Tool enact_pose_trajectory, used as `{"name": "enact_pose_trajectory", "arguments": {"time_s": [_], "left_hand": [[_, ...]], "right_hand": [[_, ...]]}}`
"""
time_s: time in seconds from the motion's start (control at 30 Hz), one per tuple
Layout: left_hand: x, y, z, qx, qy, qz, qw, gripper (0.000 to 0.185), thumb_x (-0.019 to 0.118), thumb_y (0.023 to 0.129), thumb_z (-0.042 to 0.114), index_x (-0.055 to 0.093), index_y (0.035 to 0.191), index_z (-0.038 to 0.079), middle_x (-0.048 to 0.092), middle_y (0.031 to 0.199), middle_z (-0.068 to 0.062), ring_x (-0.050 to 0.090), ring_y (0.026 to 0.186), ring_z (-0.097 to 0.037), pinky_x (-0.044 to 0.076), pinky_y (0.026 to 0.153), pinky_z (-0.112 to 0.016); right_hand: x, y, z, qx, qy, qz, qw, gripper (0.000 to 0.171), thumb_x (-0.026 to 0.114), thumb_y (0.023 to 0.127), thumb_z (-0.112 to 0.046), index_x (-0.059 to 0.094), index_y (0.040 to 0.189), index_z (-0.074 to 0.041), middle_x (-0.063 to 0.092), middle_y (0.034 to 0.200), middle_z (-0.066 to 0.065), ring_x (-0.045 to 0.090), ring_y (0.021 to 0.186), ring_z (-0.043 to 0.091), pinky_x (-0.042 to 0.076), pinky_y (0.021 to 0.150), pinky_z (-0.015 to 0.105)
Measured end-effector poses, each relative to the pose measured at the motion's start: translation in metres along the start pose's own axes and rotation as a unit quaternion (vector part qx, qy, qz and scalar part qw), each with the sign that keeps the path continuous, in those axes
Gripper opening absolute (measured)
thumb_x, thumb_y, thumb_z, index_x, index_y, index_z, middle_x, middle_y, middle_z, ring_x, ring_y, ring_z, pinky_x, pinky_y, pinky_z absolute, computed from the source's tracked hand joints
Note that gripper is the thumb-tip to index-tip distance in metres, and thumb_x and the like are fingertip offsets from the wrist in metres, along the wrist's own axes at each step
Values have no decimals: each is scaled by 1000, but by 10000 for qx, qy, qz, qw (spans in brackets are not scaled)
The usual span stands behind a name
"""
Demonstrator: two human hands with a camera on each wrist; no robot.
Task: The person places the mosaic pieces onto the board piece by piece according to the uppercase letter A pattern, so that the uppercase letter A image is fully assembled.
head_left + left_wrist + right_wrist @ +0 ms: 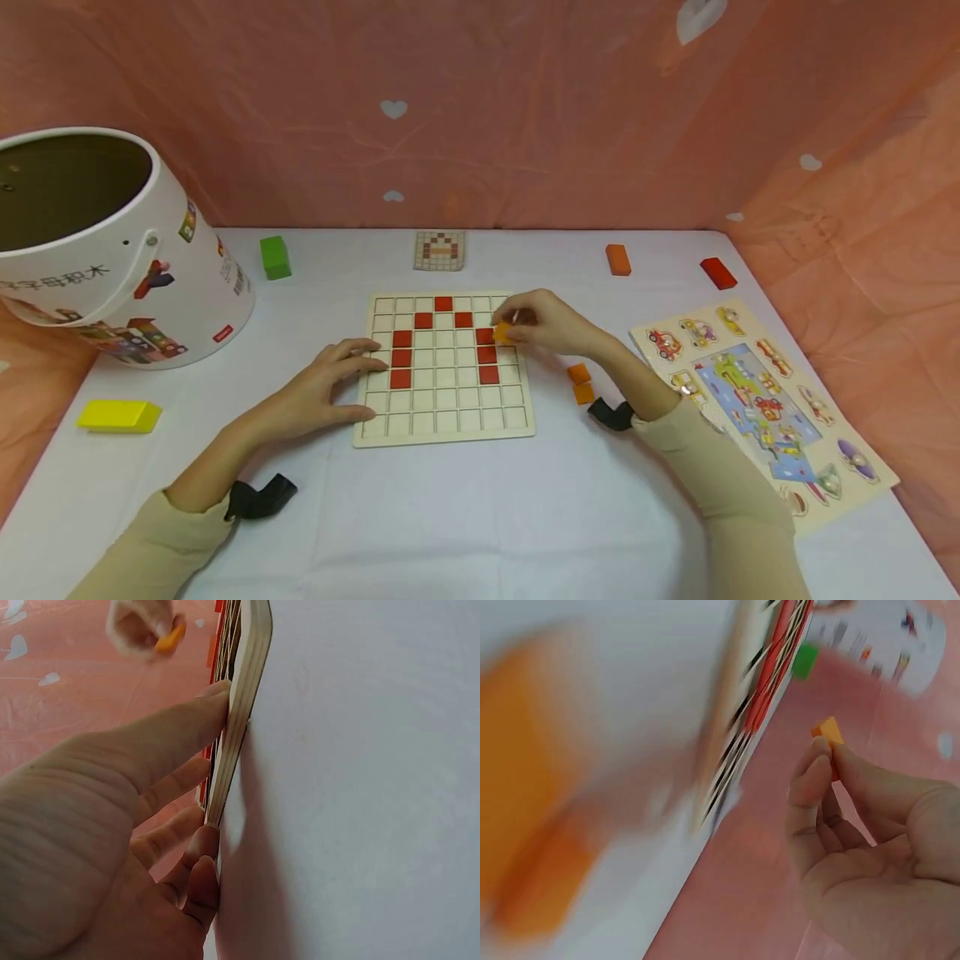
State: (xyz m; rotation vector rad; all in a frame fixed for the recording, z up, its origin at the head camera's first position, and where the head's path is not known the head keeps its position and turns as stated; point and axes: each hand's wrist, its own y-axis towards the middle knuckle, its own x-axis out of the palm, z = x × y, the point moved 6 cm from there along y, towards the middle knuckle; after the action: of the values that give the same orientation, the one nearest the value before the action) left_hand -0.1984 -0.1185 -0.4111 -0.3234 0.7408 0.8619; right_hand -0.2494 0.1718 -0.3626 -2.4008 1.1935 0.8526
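Note:
A wooden grid board [446, 423] lies on the table with red square tiles [401, 358] set in several cells, forming an arch. My left hand [330, 387] rests at the board's left edge, fingers spread, the tips touching the wood. In the left wrist view the thumb [180, 735] meets the layered edge. Over the right side of the board, my right hand [551, 323] pinches an orange tile [502, 334] between thumb and fingertips. The right wrist view shows that orange tile [828, 731] held clear of the board. Two more orange tiles [581, 383] lie right of the board.
A small pattern card [439, 251] lies behind the board. At left stand a white bucket [187, 292], a green block [275, 257] and a yellow block [120, 416]. At right are an orange block [618, 259], a red block [718, 272] and a picture puzzle [757, 417].

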Motion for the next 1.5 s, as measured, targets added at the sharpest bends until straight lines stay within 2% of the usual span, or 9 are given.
{"name": "enact_pose_trajectory", "arguments": {"time_s": [0.13,0.23,0.37,0.53,0.87,1.1,1.2,1.33,1.5], "left_hand": [[0,0,-1,-2,-6,8,10000,58,82,83,29,61,133,9,39,150,-12,29,139,-37,28,108,-63],[1,0,-1,-1,-33,-15,10000,58,82,83,29,60,134,10,38,151,-11,29,140,-37,27,108,-63],[2,0,-1,39,-11,-9,10000,57,82,83,29,61,133,11,38,151,-11,29,139,-37,28,108,-64],[0,0,-3,63,43,33,10000,55,82,84,29,62,132,11,39,150,-12,31,138,-38,29,107,-63],[1,-1,-3,76,-45,11,10000,56,82,84,30,61,133,12,39,150,-11,30,138,-36,28,108,-62],[1,0,-3,103,-13,25,9999,56,82,84,28,61,133,12,39,150,-11,30,138,-36,28,108,-63],[0,-1,-2,56,-12,7,10000,56,81,84,29,61,133,11,39,150,-11,30,138,-37,28,108,-64],[0,-1,-2,-54,-46,-38,10000,57,81,85,31,60,134,11,38,151,-11,29,139,-37,27,108,-64],[1,-1,-2,-90,-61,-47,9999,57,81,84,31,61,133,10,37,152,-11,28,140,-37,27,108,-63]], "right_hand": [[29,38,-23,-401,1,-582,9975,16,64,92,6,71,107,4,69,98,10,55,81,19,47,73,26],[49,55,-33,-577,-100,-878,9944,15,63,93,6,71,106,4,67,94,9,53,80,17,47,72,23],[68,66,-40,-618,-151,-1093,9920,15,60,94,8,70,104,4,65,89,10,53,74,16,46,67,21],[76,71,-44,-601,-300,-1034,9924,17,58,92,11,69,102,3,67,93,10,54,77,17,46,69,21],[78,69,-44,-228,-457,-1013,9935,15,63,91,9,71,103,4,68,95,11,57,80,18,49,74,21],[77,67,-45,-271,-649,-984,9927,16,64,92,7,72,105,4,69,97,10,56,84,17,47,76,20],[74,63,-45,-382,-535,-949,9933,16,63,92,6,72,106,4,70,99,11,58,85,17,48,78,20],[60,47,-45,-492,-137,-636,9967,17,63,92,6,70,108,7,70,102,14,62,88,19,52,81,24],[30,7,-27,-301,257,-170,9991,21,65,91,6,67,112,8,69,109,19,63,98,25,53,87,34]]}}
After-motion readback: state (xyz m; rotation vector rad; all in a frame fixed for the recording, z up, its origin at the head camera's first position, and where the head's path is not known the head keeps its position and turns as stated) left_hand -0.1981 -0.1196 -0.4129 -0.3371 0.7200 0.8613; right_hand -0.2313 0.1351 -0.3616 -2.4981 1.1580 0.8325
